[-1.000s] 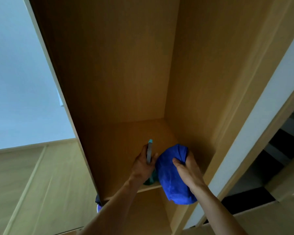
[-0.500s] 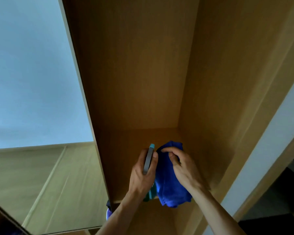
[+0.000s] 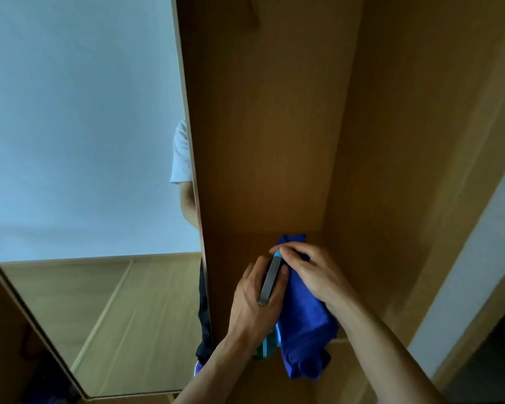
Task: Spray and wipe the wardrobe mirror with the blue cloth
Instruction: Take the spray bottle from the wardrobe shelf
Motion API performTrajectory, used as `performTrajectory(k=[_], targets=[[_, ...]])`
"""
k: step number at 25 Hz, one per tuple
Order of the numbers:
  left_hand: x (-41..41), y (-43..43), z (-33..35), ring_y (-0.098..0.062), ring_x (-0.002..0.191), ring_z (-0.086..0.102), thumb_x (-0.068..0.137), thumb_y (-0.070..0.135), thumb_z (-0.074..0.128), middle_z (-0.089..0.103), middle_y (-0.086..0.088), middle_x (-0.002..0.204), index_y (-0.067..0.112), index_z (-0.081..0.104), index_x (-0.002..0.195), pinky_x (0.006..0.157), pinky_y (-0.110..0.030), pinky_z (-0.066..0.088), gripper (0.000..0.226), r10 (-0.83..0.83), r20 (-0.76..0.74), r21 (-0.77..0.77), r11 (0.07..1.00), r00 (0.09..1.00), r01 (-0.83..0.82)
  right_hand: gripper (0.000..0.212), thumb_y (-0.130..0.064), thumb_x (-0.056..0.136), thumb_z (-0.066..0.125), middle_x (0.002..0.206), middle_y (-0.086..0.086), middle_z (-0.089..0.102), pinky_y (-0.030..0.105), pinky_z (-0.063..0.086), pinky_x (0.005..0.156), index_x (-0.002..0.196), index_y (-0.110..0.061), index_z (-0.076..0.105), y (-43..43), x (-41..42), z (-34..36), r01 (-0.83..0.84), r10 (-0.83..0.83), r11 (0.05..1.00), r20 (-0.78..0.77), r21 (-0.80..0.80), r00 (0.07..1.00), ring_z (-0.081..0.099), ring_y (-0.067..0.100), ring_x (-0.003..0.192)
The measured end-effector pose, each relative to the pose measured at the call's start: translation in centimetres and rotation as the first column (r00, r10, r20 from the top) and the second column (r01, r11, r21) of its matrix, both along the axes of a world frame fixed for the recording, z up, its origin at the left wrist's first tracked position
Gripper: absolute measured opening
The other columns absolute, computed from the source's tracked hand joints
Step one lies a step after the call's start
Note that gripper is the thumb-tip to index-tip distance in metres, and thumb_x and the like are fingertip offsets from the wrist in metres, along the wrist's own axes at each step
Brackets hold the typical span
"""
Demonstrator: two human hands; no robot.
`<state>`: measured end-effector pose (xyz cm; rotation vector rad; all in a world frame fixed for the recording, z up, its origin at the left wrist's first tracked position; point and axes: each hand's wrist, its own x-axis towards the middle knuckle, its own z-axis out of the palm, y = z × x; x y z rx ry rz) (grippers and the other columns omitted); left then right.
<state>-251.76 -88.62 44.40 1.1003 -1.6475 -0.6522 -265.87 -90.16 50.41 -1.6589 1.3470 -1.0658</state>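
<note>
No readable writing I can see. My left hand [image 3: 255, 301] wrapped around spray bottle [image 3: 270, 282]; right hand [image 3: 312, 272] fingers pinching its nozzle, over blue cloth [image 3: 302, 330] on wooden wardrobe shelf [image 3: 239, 252]. Mirror [image 3: 85, 141] left, reflecting pale wall, floor.

Wardrobe interior [image 3: 274, 126]: matt wood-look panels, smooth, faint grain. Mirror [image 3: 79, 141]: glossy glass, clear reflection. Blue cloth [image 3: 303, 322]: soft matt fabric, creased (weave too fine to tell). Spray bottle [image 3: 270, 282]: smooth plastic head, dull grey sheen.
</note>
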Motion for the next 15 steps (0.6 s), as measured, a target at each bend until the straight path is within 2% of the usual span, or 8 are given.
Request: performTrajectory(k=[3, 8, 10, 12, 15], targets=[[0.3, 0.0, -0.1, -0.007, 0.085, 0.063, 0.101, 0.051, 0.05, 0.059, 0.014, 0.097, 0.041, 0.055, 0.115, 0.071, -0.028, 0.056, 0.018, 0.01, 0.037, -0.047, 0.999, 0.999, -0.008, 0.023, -0.035, 0.103, 0.052, 0.1, -0.012, 0.071, 0.021, 0.052, 0.086, 0.1, -0.027, 0.073, 0.2, 0.8, 0.6, 0.06, -0.064, 0.997, -0.099, -0.044, 0.993, 0.064, 0.001, 0.095], [0.6, 0.5, -0.1, -0.009, 0.079, 0.058, 0.1, 0.048, 0.049, 0.057, 0.012, 0.092, 0.029, 0.057, 0.109, 0.068, -0.033, 0.053, 0.022, 0.004, 0.108, -0.119, 0.993, 0.994, 0.009, 0.031, -0.045, 0.1, 0.052, 0.082, -0.003, 0.07, 0.034, 0.053, 0.071, 0.088, -0.023, 0.07, 0.8, 1.7, 0.6, 0.195, -0.22, 0.975, -0.305, -0.109, 0.927, 0.065, 0.009, 0.076], [0.7, 0.7, -0.3, -0.011, 0.076, 0.058, 0.102, 0.047, 0.051, 0.056, 0.012, 0.088, 0.028, 0.056, 0.102, 0.064, -0.028, 0.05, 0.019, -0.004, 0.074, -0.13, 0.991, 0.997, 0.014, 0.034, -0.048, 0.1, 0.052, 0.078, -0.001, 0.068, 0.03, 0.049, 0.064, 0.088, -0.022, 0.07, 1.2, 1.6, 0.4, 0.207, -0.229, 0.973, -0.319, -0.102, 0.92, 0.064, 0.011, 0.072], [1.1, 0.7, -0.4, -0.014, 0.075, 0.059, 0.101, 0.049, 0.053, 0.058, 0.01, 0.086, 0.029, 0.056, 0.098, 0.064, -0.029, 0.05, 0.021, -0.044, 0.007, -0.106, 0.993, 0.999, 0.044, 0.028, -0.046, 0.099, 0.054, 0.085, -0.006, 0.071, 0.025, 0.052, 0.07, 0.094, -0.025, 0.072, 1.6, 1.3, 0.3, 0.153, -0.172, 0.984, -0.265, -0.093, 0.949, 0.066, 0.005, 0.08], [1.8, 0.3, -0.4, -0.021, 0.081, 0.065, 0.099, 0.057, 0.053, 0.063, 0.004, 0.09, 0.029, 0.06, 0.102, 0.069, -0.045, 0.055, 0.029, -0.12, -0.092, -0.043, 0.992, 0.988, 0.117, 0.018, -0.038, 0.099, 0.059, 0.103, -0.02, 0.073, 0.012, 0.049, 0.086, 0.106, -0.033, 0.075, 2.0, 0.8, 0.3, 0.056, -0.067, 0.995, -0.136, -0.089, 0.988, 0.063, -0.008, 0.1]])
